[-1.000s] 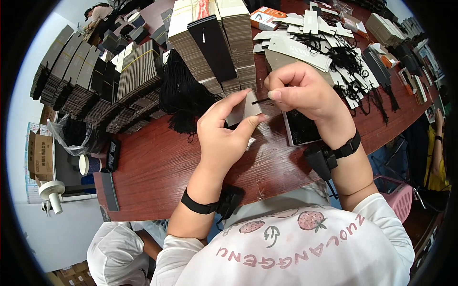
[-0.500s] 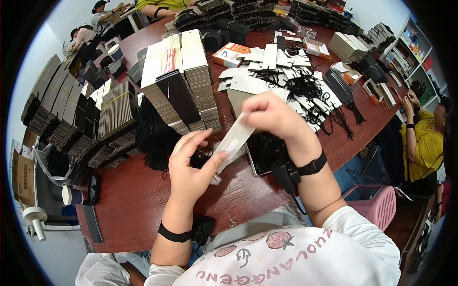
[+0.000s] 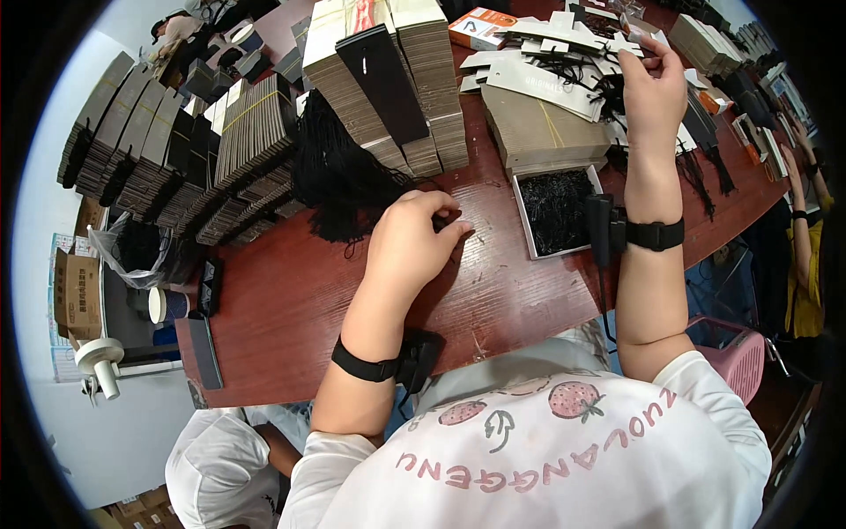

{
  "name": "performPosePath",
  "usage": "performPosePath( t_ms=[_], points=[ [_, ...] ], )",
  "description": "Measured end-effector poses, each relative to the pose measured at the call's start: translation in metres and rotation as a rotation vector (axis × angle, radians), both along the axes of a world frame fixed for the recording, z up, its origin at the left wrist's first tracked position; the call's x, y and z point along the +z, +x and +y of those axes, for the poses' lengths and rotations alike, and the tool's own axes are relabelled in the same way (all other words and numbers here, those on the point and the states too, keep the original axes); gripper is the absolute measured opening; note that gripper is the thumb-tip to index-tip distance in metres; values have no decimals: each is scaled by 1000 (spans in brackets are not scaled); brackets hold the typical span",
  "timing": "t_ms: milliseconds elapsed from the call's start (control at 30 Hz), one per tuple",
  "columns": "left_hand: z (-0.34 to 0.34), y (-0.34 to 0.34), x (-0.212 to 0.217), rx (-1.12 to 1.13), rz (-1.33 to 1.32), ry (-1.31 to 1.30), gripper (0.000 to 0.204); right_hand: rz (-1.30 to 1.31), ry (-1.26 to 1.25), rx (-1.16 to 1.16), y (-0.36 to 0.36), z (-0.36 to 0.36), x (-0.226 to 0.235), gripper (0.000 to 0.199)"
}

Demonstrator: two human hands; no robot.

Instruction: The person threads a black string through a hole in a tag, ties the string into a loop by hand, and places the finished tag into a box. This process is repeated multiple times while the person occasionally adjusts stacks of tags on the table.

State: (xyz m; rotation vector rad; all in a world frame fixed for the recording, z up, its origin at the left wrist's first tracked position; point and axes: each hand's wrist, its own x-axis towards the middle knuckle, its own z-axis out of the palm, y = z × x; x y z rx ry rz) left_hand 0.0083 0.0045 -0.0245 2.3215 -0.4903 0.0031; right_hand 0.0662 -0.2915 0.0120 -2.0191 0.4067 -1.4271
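My left hand (image 3: 412,234) hovers over the near part of the red-brown table (image 3: 291,304). Its fingers are curled but thumb and fingertips stand apart, with nothing seen between them. Beside it hangs a thick bundle of black cords (image 3: 339,176). My right hand (image 3: 654,93) reaches to the heap of white hang tags (image 3: 551,84) with black strings, its thumb and fingers at the end of a white tag (image 3: 627,46). The fingertips partly hide that tag. Below this arm sits an open white box (image 3: 529,220) of small black pieces, in front of a banded stack of card (image 3: 538,132).
Tall banded card stacks (image 3: 441,84) with a black card strip (image 3: 383,84) rise behind my left hand. More grey stacks (image 3: 256,123) stand at left. An orange-and-white box (image 3: 480,28) lies at the back. Another person's arms (image 3: 797,176) show at right; a pink chair (image 3: 731,353) is below.
My hands have parted from the white strip they held together. The right went up and right to the tag heap; the left stayed low over the table. The view has shifted.
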Motion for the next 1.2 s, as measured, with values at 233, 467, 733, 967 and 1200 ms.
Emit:
performPosePath(
  t_ms=[233, 467, 733, 967, 1200],
  points=[
    [0, -4, -7, -97, -66, 181, 8, -147, 90, 201, -19, 34, 21, 32],
    [-6, 1, 5, -39, -230, -138, 5, -294, 274, 514, -37, 50, 24, 30],
    [-4, -2, 4, 24, -123, -452, 6, 52, 216, 950, -42, 78, 25, 14],
    [-8, -8, 14, 16, -5, -790, 6, 568, 423, 1444, -46, 119, 4, 16],
    [-6, -7, 14, -46, 117, -992, 11, 546, 485, 1478, -45, 123, 2, 10]
  ],
)
